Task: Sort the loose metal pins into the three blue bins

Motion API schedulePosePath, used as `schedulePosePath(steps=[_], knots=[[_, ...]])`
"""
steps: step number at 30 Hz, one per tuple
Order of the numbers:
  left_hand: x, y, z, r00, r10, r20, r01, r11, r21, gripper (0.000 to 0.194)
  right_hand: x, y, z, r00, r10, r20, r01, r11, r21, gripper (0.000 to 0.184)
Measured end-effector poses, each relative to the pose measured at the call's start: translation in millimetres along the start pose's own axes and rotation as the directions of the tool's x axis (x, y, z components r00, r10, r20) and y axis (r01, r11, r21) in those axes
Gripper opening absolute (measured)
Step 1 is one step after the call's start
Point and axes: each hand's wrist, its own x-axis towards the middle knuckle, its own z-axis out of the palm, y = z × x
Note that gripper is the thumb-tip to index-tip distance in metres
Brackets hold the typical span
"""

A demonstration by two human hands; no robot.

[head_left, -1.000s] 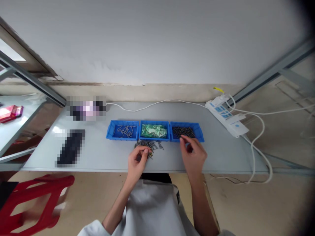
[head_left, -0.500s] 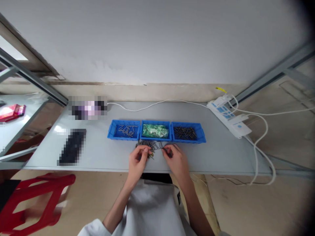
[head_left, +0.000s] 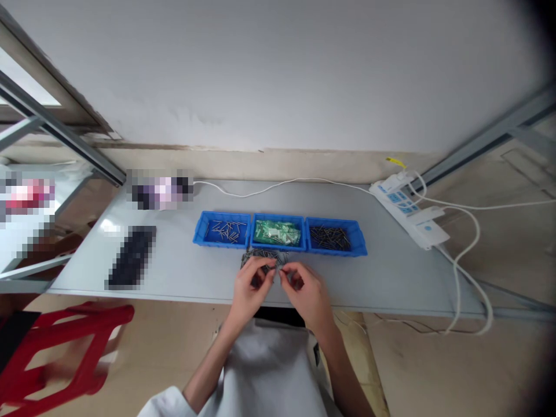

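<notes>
Blue bins (head_left: 278, 248) stand just beyond the metal pieces (head_left: 261, 254), likely for short reaches. Left hand (head_left: 249, 294), right hand (head_left: 311, 295): fingertips close together, suiting small parts (whether pinching any, cannot tell).

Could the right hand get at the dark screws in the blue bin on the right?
Probably yes: the right hand is just below the right-hand bin, which is open on top, and nothing seems to stand between it and the dark screws.

Open tabletop (head_left: 403, 278) lies between the blue bins (head_left: 278, 248) and power strip (head_left: 410, 215); the bins (three abreast) block the middle.
</notes>
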Motion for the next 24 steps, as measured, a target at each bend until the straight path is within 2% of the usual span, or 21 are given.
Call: schedulePosePath(steps=[5, 9, 13, 17, 19, 24], knots=[[0.8, -0.8, 1.2, 0.994, 0.101, 0.028, -0.103, 0.992, 0.079, 0.014, 4.5, -10.6, -0.5, 0.998, -0.044, -0.042, 0.046, 0.998, 0.032, 0.006], [0.0, -3.0, 2.3, 0.993, 0.121, -0.003, -0.12, 0.988, 0.098, 0.013, 5.5, -16.0, -3.0, 0.993, -0.076, -0.085, 0.08, 0.996, 0.043, 0.006], [0.5, -2.7, 1.6, 0.993, 0.116, 0.031, -0.118, 0.99, 0.082, 0.012, 3.9, -23.2, -5.0, 0.991, -0.103, -0.084, 0.11, 0.991, 0.081, 0.009], [1.3, -2.5, 0.5, 0.995, 0.083, 0.057, -0.085, 0.996, 0.022, 0.013, 2.6, -23.3, -3.3, 0.988, -0.127, -0.086, 0.138, 0.98, 0.143, 0.007], [1.3, -4.0, 0.0, 0.998, 0.04, 0.05, -0.04, 0.999, 0.007, 0.012, 2.3, -19.0, -0.5, 0.989, -0.119, -0.091, 0.135, 0.973, 0.187, 0.012], [1.2, -8.8, -0.7, 0.996, -0.089, 0.007, 0.089, 0.996, -0.011, 0.013, 2.3, -3.6, 10.3, 0.999, 0.04, -0.03, -0.029, 0.951, 0.309, 0.012]])
